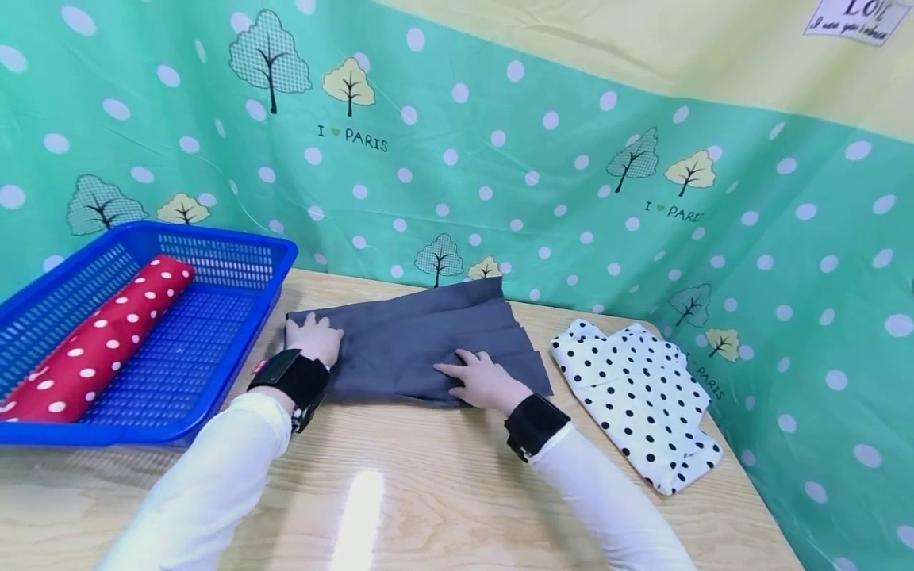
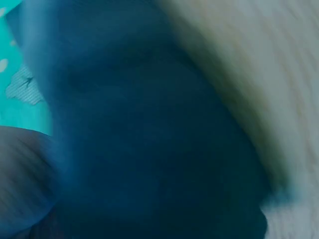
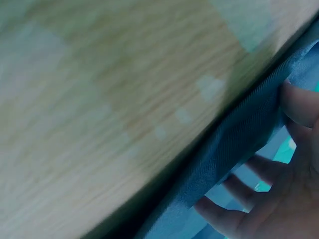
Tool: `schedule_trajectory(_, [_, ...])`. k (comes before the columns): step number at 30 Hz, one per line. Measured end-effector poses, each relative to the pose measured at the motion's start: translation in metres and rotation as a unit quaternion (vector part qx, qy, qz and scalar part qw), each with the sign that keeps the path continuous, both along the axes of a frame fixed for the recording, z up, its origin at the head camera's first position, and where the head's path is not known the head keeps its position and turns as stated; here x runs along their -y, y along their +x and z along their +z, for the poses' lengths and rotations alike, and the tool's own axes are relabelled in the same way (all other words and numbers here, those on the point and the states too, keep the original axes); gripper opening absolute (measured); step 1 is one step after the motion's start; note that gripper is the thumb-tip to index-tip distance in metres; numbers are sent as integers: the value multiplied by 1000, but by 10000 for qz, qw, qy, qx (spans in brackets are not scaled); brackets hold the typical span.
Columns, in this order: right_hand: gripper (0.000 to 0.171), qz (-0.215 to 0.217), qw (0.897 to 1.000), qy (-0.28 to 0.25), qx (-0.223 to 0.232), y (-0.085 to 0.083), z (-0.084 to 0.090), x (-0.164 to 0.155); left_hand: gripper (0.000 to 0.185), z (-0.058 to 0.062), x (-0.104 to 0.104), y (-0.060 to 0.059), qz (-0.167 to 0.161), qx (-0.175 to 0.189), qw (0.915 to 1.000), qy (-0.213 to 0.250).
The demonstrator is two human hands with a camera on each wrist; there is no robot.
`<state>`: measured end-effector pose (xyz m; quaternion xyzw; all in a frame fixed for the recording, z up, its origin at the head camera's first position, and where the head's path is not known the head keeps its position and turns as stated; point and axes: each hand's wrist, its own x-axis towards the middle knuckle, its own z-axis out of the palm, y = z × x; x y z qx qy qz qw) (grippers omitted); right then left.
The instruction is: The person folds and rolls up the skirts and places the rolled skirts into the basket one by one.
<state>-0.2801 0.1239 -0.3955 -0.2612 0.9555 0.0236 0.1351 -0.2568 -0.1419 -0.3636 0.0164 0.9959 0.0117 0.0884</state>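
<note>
**On the wooden table: grey cloth, partly folded**

Pressing down flat, fingers spread, with left hand (image 1: pixel 314 337) and right hand (image 1: pixel 481 381) on the grey cloth (image 1: pixel 414 337), mid-table. Looking partway done: layered folds showing, still broad, not yet rolled. Sitting unfolded alongside, polka-dot garment (image 1: pixel 643 396). Holding one red dotted roll (image 1: pixel 93 341) already, blue basket (image 1: pixel 236 317).
</note>
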Motion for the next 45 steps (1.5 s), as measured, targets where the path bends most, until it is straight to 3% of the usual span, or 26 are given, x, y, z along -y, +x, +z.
schedule_trajectory(5, [46, -55, 9998, -150, -99, -11, 3, -13, 71, 3, -8, 6, -73, 367, 9989, -275])
schedule_trajectory(7, [43, -91, 9994, -244, -225, -15, 2, -21, 77, 4, -14, 8, -123, 504, 9981, -335])
schedule_trajectory(11, [38, -223, 9968, -277, -716, -23, 0, -36, 74, 2, -29, 13, -365, 691, 9963, -356])
schedule_trajectory(16, [47, -697, 9889, -190, -1300, -32, -5, -49, 59, -2, -50, 25, -572, 721, 9956, -177])
schedule_trajectory(19, [46, -1115, 9873, -341, -1078, -32, -5, -51, 58, -5, -61, 33, -679, 728, 9950, -97])
schedule_trajectory(23, [55, -1513, 9850, -804, -181, -22, 4, -42, 58, -9, -68, 41, -780, 614, 9950, 54])
schedule_trajectory(27, [84, -1514, 9805, -953, 818, -7, 14, -26, 58, -11, -69, 47, -976, 598, 9920, 537])
schedule_trajectory(30, [97, -1363, 9814, -653, 1181, -2, 13, -18, 58, -13, -70, 51, -1212, 688, 9857, 952])
schedule_trajectory(35, [95, -1040, 9859, -584, 1176, -11, 4, -24, 54, -14, -75, 56, -1568, 818, 9740, 1418])
schedule_trajectory(41, [91, -520, 9877, -923, 1150, -30, -5, -34, 72, -17, -79, 59, -1806, 1011, 9660, 1550])
schedule_trajectory(45, [88, -378, 9927, -822, 797, -23, 0, -34, 79, -20, -75, 57, -1813, 1200, 9624, 1625])
